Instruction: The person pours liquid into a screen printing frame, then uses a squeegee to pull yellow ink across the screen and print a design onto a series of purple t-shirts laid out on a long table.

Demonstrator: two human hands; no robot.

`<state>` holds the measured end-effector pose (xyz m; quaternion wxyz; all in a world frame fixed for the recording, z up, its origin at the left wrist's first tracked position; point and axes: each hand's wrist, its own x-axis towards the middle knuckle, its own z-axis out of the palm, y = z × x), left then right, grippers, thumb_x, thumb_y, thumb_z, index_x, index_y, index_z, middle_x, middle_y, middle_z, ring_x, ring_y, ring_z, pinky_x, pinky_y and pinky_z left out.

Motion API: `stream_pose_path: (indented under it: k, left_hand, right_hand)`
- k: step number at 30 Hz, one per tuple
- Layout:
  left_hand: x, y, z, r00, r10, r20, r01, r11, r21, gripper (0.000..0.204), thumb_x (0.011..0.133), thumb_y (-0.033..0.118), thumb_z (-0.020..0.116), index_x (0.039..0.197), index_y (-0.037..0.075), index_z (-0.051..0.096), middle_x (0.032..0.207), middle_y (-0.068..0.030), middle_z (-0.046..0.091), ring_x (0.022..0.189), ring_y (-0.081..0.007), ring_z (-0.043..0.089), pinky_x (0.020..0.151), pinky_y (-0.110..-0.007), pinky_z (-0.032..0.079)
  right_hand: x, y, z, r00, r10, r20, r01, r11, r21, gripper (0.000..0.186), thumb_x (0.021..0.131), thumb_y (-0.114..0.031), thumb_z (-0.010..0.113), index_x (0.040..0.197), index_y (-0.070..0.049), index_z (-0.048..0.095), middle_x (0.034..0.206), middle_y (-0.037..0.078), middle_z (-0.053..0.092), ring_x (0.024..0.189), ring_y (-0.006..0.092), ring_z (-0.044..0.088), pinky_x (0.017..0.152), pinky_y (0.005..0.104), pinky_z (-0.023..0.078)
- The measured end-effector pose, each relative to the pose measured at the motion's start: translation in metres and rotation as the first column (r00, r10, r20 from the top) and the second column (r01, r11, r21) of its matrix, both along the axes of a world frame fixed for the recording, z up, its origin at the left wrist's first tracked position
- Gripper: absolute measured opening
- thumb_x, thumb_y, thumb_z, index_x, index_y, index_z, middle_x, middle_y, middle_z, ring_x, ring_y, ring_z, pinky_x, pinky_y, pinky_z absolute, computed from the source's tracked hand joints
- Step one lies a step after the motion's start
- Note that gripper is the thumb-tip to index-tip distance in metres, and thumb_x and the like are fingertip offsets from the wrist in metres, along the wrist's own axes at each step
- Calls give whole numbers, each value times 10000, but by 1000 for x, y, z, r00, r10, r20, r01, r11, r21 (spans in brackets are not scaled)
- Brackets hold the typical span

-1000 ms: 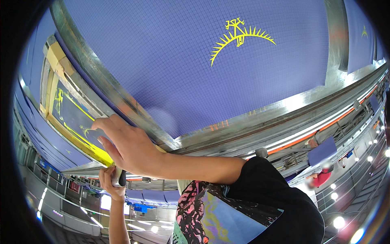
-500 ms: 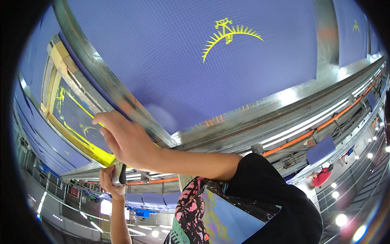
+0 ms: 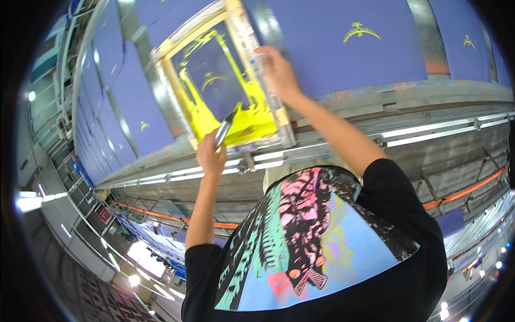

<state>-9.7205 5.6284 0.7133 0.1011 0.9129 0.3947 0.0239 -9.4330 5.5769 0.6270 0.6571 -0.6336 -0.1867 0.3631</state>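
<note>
A screen printing frame (image 3: 248, 37) with pale, ink-stained rails lies over purple fabric at the upper left. Bright yellow ink (image 3: 206, 122) pools along its near end and streaks up both sides of the mesh. My left hand (image 3: 211, 154) is closed round a grey squeegee (image 3: 224, 130), whose far end is over the inky near part of the mesh. With its fingers curled on the frame's right rail, my right hand (image 3: 279, 75) grips that side. A yellow spiked-arc design shows faintly in the mesh.
Purple fabric panels (image 3: 343, 64) line the long metal-edged table, several printed with a yellow spiked arc (image 3: 361, 33). Metal rails (image 3: 429, 135) run along the table's near edge, close to my body. An orange pipe (image 3: 466, 188) passes lower down.
My hands have moved apart; the right has gone from above the squeegee to the frame's right rail. The squeegee is now over the inky mesh, and the whole view has shifted.
</note>
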Motion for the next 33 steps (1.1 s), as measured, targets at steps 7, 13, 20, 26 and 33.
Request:
stream_pose_path:
  k: [7,13,20,26,33]
  left_hand:
    - [20,-7,4,898,-420,128,419,907,35,559,691,-34,693,1207,180,711,1082,-35,692,1001,-258,646,803,-391,503]
    - [-19,36,6,797,-577,177,601,786,-146,482,721,-66,645,1144,150,733,1127,-55,721,1047,-297,658,908,-420,534]
    - [-84,55,13,955,117,273,-41,962,-272,321,786,162,704,1092,67,719,830,-145,713,730,-334,676,684,-421,527]
    - [-89,27,-5,842,310,442,-288,950,-119,309,792,158,706,1078,40,713,653,-139,582,554,-266,567,586,-392,465]
    - [-36,10,3,876,286,388,-123,911,-394,307,792,146,706,1073,22,711,677,-160,601,586,-273,588,608,-380,480]
  right_hand:
    - [6,8,3,995,55,87,-50,997,-63,203,1017,-138,523,1174,-90,642,640,73,594,559,158,582,534,342,479]
    - [7,17,-3,967,-4,254,68,967,-245,233,987,-209,551,1138,-99,689,735,147,670,644,267,658,622,416,515]
    - [-11,11,12,808,-141,572,277,948,-158,215,988,-223,572,1085,-89,710,759,152,664,700,295,632,699,426,483]
    - [-16,8,24,781,-162,603,276,956,-100,213,999,-223,572,1079,-87,714,720,117,640,650,241,601,663,391,472]
    - [-12,8,24,796,-107,596,236,961,-143,206,995,-216,569,1060,-80,710,715,170,655,672,338,647,673,456,478]
